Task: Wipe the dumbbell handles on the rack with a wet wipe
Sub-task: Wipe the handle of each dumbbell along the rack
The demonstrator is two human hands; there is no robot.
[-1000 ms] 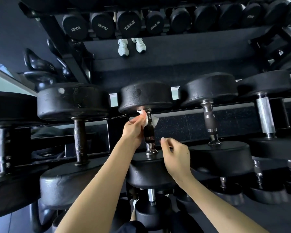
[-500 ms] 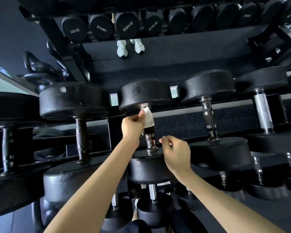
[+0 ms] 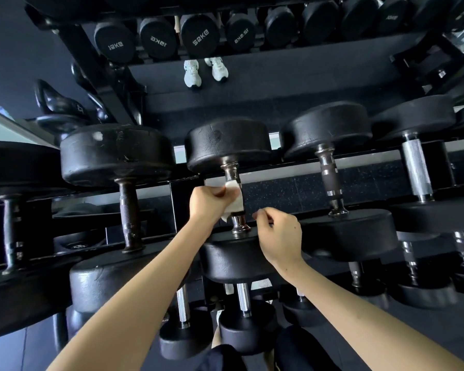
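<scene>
A black dumbbell [image 3: 227, 144] lies in the middle of the rack's top row, its chrome handle [image 3: 238, 223] showing below a white wet wipe [image 3: 235, 198]. My left hand [image 3: 208, 203] grips the wipe, wrapped round the handle's middle. My right hand [image 3: 277, 235] hovers just right of the handle's near end, over the dumbbell's near head [image 3: 233, 259], fingers loosely curled and holding nothing. Neighbouring dumbbells show a dark handle [image 3: 127, 215] to the left and a banded handle [image 3: 330, 180] to the right.
A silver-handled dumbbell [image 3: 417, 167] sits at the far right of the row. Smaller dumbbells [image 3: 243, 314] fill the lower tier. A mirror behind reflects weight ends marked in kilograms [image 3: 200, 36] and white shoes [image 3: 205, 70]. Kettlebells [image 3: 56, 103] stand at the upper left.
My left hand slid the wipe up towards the far head, then back down to the handle's middle. My right hand stayed close beside the near end.
</scene>
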